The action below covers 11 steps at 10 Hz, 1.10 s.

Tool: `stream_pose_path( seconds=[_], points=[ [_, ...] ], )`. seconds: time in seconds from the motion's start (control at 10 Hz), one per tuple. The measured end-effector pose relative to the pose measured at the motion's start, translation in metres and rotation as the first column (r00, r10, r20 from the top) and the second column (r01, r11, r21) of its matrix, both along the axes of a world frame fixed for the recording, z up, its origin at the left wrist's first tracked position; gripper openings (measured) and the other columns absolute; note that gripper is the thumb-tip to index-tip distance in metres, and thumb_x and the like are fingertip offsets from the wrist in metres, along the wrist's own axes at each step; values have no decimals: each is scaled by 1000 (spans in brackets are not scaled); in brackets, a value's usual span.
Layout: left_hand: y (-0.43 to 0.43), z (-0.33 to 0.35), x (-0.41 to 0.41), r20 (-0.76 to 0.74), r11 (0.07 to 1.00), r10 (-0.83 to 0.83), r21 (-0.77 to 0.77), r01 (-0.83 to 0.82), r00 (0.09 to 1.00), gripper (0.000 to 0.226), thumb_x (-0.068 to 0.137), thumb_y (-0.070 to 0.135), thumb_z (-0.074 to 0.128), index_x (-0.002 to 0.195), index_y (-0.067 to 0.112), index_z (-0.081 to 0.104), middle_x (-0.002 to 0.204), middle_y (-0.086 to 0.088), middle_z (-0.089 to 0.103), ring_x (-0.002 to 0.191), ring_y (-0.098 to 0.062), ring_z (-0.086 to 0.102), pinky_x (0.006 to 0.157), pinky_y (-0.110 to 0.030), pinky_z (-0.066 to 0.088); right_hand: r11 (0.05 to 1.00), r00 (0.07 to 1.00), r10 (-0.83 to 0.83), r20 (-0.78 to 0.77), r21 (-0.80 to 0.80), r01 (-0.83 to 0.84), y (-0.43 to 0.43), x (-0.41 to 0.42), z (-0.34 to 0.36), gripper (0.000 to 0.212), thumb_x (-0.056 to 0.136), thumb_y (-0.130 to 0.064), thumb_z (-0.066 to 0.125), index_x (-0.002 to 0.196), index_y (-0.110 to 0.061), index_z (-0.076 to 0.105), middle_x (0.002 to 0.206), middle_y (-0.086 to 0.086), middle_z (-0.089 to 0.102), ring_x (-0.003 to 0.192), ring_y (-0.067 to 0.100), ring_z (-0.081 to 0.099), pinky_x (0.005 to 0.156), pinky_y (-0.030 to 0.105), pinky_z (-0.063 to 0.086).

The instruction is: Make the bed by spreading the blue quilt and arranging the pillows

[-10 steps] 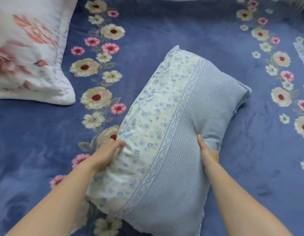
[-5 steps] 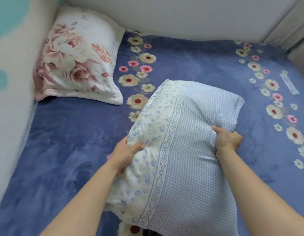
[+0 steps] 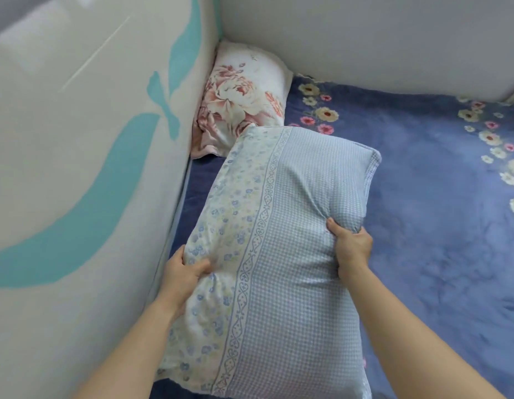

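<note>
At my far left stands the white panel (image 3: 77, 156) with teal swirls, and the bed runs right along it. My left hand (image 3: 181, 272) curls its fingers into the flowered edge of the blue pillow (image 3: 281, 226), thumb on top, pinching a fold of cover and stuffing. Beyond it, tucked in the corner against the panel, lies the pink rose pillow (image 3: 244, 93). The far corner of my pillow overlaps it in view, though I cannot tell whether they touch. My right hand (image 3: 350, 249) bunches the checked cloth of the other long side in a tight fist. I judge the pillow light and very soft: it dents and wrinkles wherever I grip, so holding both long sides at mid-length should stop it sagging. To the right the blue quilt (image 3: 428, 203) lies spread flat across the bed, flowers along its border.
</note>
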<state>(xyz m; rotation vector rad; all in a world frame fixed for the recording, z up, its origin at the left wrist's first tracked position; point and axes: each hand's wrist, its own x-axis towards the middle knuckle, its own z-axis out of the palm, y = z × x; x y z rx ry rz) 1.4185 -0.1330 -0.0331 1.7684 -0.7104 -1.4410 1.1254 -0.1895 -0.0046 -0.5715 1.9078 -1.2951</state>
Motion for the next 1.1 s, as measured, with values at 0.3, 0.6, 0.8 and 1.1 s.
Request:
stream_pose_path(
  seconds=[0.3,0.6,0.8,1.1],
  points=[
    [50,-86,72,158,978,211,-37,-208,965,27,80,6,71,98,24,63,96,5,68,91,-20,66,71,-30,51,850,902,414,120,303,-431,7,76,-97,51,89,-31,68,130,-4,54,125,9,61,97,20,63,80,35,53],
    [88,-152,104,283,977,-122,204,65,951,85,70,80,56,143,49,26,132,21,49,125,-17,51,103,-36,39,570,810,514,281,594,-568,108,78,-188,85,80,-61,63,146,-13,37,148,7,43,128,30,45,105,46,37],
    [100,-137,102,618,932,-266,361,34,739,79,82,78,38,151,45,16,139,-18,41,128,-37,39,102,-50,38,613,819,543,186,579,-537,136,93,-183,86,76,-66,64,139,-10,47,128,5,60,110,25,59,82,36,47],
    [104,-74,60,656,861,-503,433,266,562,58,96,41,45,147,18,31,155,-16,11,141,-35,16,109,-48,29,472,447,871,-206,607,-640,125,116,-110,63,90,-44,60,136,-7,40,140,6,42,121,22,46,87,34,44]
  ],
)
